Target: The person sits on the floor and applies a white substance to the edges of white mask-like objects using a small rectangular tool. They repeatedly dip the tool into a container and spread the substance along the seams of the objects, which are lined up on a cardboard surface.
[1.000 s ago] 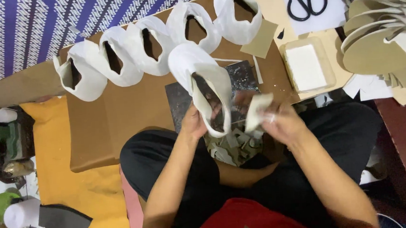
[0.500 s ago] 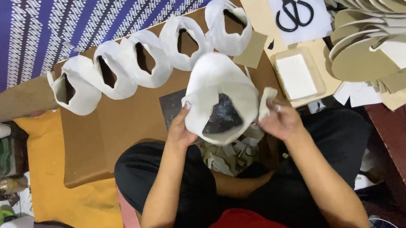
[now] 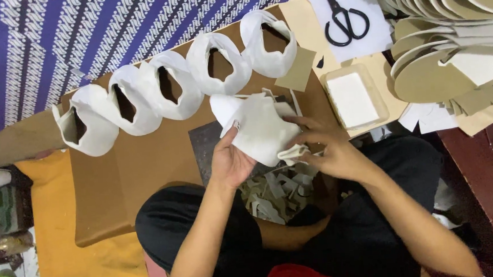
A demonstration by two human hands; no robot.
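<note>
Both hands on a white shoe upper (image 3: 260,129) — soft, crumpled, pale fabric, folded over itself, held just above the dark cutting mat (image 3: 204,149). Left hand (image 3: 231,162) cups it from below, fingers curled shut round the left edge, thumb on top. Right hand (image 3: 330,150) pinches a loose flap at the lower right, thumb + forefinger closed on it, other fingers spread. Behind the mat: 5 finished white uppers (image 3: 169,92) in a row on the brown board (image 3: 141,185). Right of the mat: 1 shallow tray (image 3: 355,97) w/ white block, 1 pair black scissors (image 3: 343,19) beyond it. Pile of offcuts (image 3: 275,191) just below the mat — count n/a.
</note>
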